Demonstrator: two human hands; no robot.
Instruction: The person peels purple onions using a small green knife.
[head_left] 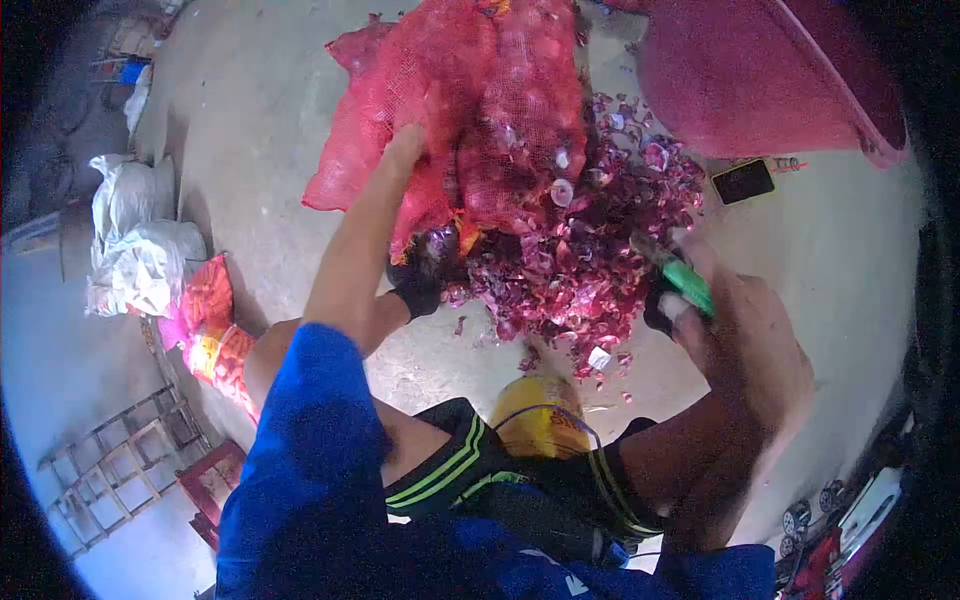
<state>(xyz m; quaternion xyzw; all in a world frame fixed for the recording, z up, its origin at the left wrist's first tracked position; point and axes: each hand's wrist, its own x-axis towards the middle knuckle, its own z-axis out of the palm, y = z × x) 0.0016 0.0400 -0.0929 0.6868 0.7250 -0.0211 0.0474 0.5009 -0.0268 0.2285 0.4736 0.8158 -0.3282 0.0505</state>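
My left hand (407, 142) reaches forward to a red mesh sack (430, 75), and its fingers are lost in or behind the netting. The sack bulges with what look like red onions. In my right hand (722, 285) is a green-handled knife (686, 287), its blade toward the pile and blurred by motion. Between my feet and under the sack spreads a heap of purple onion skins (560, 280). One pale round onion piece (562, 192) lies against the sack's lower right side.
A yellow bucket (540, 415) is between my legs. A large pink tub (740, 80) stands at the upper right, with a black phone-like slab (743, 181) beside it on the floor. White sacks (145, 265) are at the left, and a ladder-like metal frame (125, 460) is lower left.
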